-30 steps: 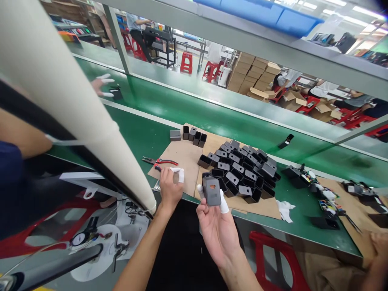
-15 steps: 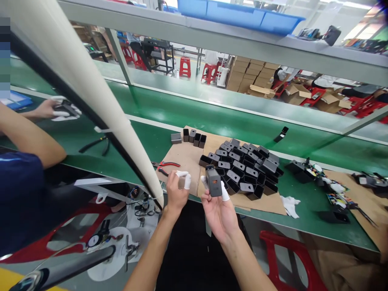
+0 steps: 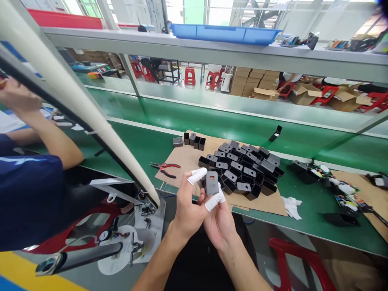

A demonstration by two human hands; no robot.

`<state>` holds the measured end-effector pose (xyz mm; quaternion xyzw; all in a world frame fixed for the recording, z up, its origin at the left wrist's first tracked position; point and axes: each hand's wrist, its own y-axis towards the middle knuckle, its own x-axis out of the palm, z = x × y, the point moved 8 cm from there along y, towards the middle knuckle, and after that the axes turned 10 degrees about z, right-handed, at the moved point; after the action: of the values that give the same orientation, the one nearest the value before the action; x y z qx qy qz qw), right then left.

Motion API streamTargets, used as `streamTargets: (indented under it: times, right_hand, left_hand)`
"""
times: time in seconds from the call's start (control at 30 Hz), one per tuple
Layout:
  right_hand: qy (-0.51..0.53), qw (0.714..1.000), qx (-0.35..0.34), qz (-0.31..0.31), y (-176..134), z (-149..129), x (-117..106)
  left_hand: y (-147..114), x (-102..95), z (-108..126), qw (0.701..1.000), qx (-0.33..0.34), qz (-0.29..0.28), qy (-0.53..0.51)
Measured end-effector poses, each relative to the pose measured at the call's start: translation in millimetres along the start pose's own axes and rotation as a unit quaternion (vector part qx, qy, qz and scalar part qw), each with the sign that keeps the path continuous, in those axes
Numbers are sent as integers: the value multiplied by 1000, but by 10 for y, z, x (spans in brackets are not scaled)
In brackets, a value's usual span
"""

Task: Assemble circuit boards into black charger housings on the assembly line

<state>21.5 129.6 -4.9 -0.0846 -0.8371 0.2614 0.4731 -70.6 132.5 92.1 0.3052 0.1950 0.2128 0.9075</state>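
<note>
Between my two hands is a small black plastic housing [image 3: 212, 184] with a window in its face that shows something orange-brown inside. My left hand [image 3: 192, 206], with white finger cots on thumb and forefinger, grips it from the left and below. From the right and underneath, my right hand [image 3: 220, 220] holds the same housing, partly hidden behind it. Just beyond lies a dense cluster of black housings [image 3: 236, 166], many open-ended, on a cardboard sheet [image 3: 178, 157]. Red-handled pliers [image 3: 166, 167] rest at the cardboard's left edge.
Several more housings [image 3: 194, 140] stand at the back of the cardboard. A white cloth [image 3: 292, 207] and housings with wired parts [image 3: 342, 188] lie to the right. A slanting white pole [image 3: 100, 125] and a co-worker's arm [image 3: 56, 135] are on the left. A blue tray [image 3: 224, 34] sits on the shelf above.
My left hand has come in from the left and closed on the housing that my right hand was holding. The view has shifted; the co-worker's arm at left has risen.
</note>
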Motion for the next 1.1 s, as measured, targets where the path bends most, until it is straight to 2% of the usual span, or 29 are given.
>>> streamTargets:
  times: [0.23,0.43,0.67,0.77,0.83,0.87,0.9,0.93,0.97,1.0,1.07,1.1]
  right_hand:
    - [-20,999,-32,-8,-66,-172,-98]
    - [-20,999,-41,1,-74,-223,-149]
    - [-38,998,-29,-51,4,-173,-30]
    - [-72,993,-73,-59,99,-150,-25]
    - [-109,981,-159,-31,192,-207,-108]
    - [-136,964,-227,-6,232,-273,-174]
    - [-177,936,-305,16,257,-353,-233]
    - [-233,893,-384,29,271,-422,-269]
    - [-302,835,-459,33,280,-467,-276]
    - [-384,762,-521,23,298,-465,-249]
    - [-527,607,-594,0,387,-359,-197]
    - [-571,551,-609,-8,451,-290,-193]
  left_hand:
    - [-121,118,-54,998,-51,-6,-20]
    - [-164,133,3,1000,-23,9,-8]
    - [-258,35,64,997,33,66,15]
    - [-310,6,-21,997,26,77,10]
    - [-354,-19,-217,996,-13,90,2]
    - [-377,-23,-364,995,-42,92,-3]
    - [-396,-23,-539,993,-74,93,-7]
    - [-409,-22,-731,990,-103,92,-7]
    - [-413,-25,-929,987,-128,92,-5]
    - [-404,-46,-1124,984,-146,102,6]
    - [-348,-86,-1456,981,-154,117,31]
    - [-311,-92,-1592,981,-151,117,41]
